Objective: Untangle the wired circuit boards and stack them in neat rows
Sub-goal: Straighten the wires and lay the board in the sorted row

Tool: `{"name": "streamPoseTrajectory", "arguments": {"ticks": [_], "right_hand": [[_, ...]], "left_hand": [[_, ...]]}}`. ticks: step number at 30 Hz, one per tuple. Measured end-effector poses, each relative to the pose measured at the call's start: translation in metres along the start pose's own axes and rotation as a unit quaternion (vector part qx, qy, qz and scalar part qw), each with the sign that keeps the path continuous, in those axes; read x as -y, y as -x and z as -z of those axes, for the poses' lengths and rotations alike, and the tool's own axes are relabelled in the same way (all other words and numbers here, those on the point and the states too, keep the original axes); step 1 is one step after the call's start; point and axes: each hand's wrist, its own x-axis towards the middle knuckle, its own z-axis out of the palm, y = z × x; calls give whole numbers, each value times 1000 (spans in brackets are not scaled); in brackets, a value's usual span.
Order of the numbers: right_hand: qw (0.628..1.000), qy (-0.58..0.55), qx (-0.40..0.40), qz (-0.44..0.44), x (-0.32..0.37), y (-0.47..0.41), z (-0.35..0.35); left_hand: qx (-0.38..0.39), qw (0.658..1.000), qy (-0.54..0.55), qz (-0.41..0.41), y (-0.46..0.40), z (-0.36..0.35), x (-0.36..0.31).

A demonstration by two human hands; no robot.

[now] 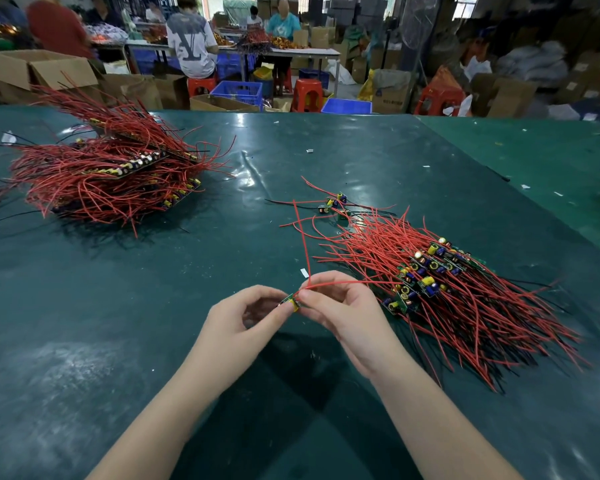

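Note:
One small green circuit board (291, 301) with a yellow capacitor is pinched between my left hand (246, 317) and my right hand (340, 306), low over the table's middle. Its red wires (303, 244) rise from my right fingers, one upward and one off to the right. On the right lies a stack of boards (426, 275) in rows, their red and black wires fanned toward the lower right. A big tangled heap of wired boards (111, 171) sits at the far left. A few loose boards (335, 204) lie beyond the stack.
The dark green table (153, 323) carries small white scraps (303, 271). Beyond its far edge stand cardboard boxes (42, 71), blue crates (238, 91) and red stools (305, 95), with several people at other benches.

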Motion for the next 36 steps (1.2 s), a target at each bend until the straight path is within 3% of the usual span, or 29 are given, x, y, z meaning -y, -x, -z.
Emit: {"name": "streamPoseTrajectory", "arguments": {"ticks": [5, 13, 25, 36], "right_hand": [[998, 61, 16, 21, 5, 0, 5], [982, 152, 104, 42, 17, 1, 19], [988, 144, 26, 41, 22, 0, 21], [992, 127, 11, -5, 22, -1, 22]], "left_hand": [[32, 995, 76, 48, -2, 3, -1], [47, 996, 61, 54, -2, 5, -1], [23, 997, 46, 50, -1, 7, -4], [26, 997, 59, 41, -1, 11, -6]]}}
